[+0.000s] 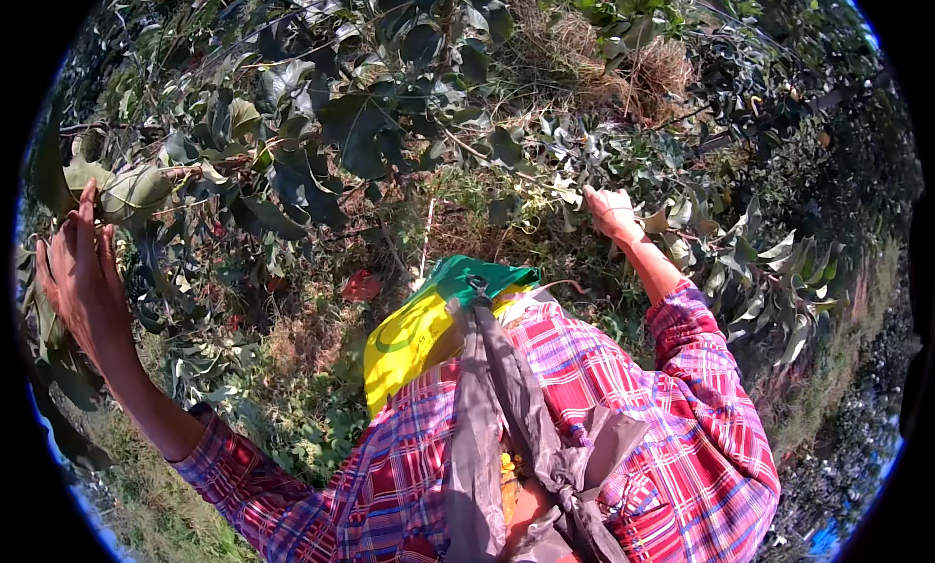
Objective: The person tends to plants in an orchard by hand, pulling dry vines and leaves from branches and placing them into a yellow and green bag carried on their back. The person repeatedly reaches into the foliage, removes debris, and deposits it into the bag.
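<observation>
My left hand [84, 278] is raised at the far left among broad green leaves. Its fingers are spread, and the index fingertip reaches the edge of a pale-backed leaf [136, 192]. Nothing shows in its grasp, though leaves partly surround it. On the other side, my right hand [612, 214] is closed around a thin leafy branch [478, 152] that runs in from the upper middle. Curled, silvery-backed leaves [745, 256] hang just right of that wrist. Against my front hangs a yellow and green plastic bag [413, 336], bearing print, below knotted grey cloth straps [486, 388].
Dense foliage [358, 125] crosses the view ahead of me at arm height. Dry grass [577, 59] and weeds [329, 417] cover the ground. A reddish object [361, 285] lies below the leaves. A thin pale stick [427, 234] rises beyond the bag.
</observation>
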`<state>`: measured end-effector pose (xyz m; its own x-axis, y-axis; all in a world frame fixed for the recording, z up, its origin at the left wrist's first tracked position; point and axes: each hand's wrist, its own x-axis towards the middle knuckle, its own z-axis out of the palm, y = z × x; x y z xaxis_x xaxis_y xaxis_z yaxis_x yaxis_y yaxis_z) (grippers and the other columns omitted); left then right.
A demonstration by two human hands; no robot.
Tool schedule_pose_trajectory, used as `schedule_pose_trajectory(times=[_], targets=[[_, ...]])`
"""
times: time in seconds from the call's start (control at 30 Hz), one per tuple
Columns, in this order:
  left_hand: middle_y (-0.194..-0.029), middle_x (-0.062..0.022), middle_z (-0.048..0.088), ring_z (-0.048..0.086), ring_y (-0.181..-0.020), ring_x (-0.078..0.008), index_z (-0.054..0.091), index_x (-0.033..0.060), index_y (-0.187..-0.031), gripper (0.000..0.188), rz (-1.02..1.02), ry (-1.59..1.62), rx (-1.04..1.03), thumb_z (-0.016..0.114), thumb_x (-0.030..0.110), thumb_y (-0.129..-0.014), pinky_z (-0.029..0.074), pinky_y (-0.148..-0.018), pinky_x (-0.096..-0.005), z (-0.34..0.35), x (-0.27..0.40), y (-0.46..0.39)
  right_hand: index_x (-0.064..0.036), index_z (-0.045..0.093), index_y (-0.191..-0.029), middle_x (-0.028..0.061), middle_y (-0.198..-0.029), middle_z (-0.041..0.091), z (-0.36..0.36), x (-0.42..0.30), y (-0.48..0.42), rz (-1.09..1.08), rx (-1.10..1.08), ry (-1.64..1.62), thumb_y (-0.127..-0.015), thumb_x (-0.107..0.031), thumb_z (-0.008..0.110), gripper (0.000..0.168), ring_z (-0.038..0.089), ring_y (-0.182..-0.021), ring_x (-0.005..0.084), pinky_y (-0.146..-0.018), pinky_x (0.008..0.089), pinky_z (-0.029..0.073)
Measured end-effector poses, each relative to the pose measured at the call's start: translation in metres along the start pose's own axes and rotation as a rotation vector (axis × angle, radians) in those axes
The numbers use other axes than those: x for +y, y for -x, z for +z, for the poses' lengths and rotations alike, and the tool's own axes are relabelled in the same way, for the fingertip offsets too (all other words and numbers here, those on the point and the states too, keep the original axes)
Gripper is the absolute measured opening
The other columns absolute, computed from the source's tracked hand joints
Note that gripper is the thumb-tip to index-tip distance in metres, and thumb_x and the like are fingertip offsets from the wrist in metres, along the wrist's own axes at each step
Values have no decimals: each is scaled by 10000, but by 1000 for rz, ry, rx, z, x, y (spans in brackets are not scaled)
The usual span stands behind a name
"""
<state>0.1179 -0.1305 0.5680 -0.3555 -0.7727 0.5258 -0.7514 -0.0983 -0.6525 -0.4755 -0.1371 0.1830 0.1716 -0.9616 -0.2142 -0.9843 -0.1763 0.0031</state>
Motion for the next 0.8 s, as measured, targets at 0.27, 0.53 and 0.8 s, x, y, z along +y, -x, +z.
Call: schedule_pose_trajectory(times=[0.27, 0.53, 0.8], targets=[[-979, -116, 647, 628, -860, -295, 603, 33, -1015, 186, -103, 405, -42, 576, 147, -870, 492, -652, -364, 29, -29, 22, -163, 672, -907, 82, -789, 630, -64, 72, -44, -105, 53, -104, -800, -364, 596, 241, 603, -827, 264, -734, 391, 443], [-627, -95, 555, 449, -531, -155, 596, -21, -867, 219, -662, 733, -569, 507, 177, -900, 375, -512, -297, -47, 72, 164, -97, 664, -774, 89, -781, 645, -77, 134, -136, -178, 39, -5, -700, -233, 619, 160, 628, -756, 272, -640, 401, 476], [-629, -21, 571, 502, -574, -86, 593, -24, -802, 292, -1315, 1134, -831, 489, 224, -915, 391, -530, -225, -128, 279, 301, -130, 674, -758, 107, -761, 650, 17, 163, -128, -247, -264, -55, -748, -332, 583, 222, 635, -776, 283, -692, 419, 475]])
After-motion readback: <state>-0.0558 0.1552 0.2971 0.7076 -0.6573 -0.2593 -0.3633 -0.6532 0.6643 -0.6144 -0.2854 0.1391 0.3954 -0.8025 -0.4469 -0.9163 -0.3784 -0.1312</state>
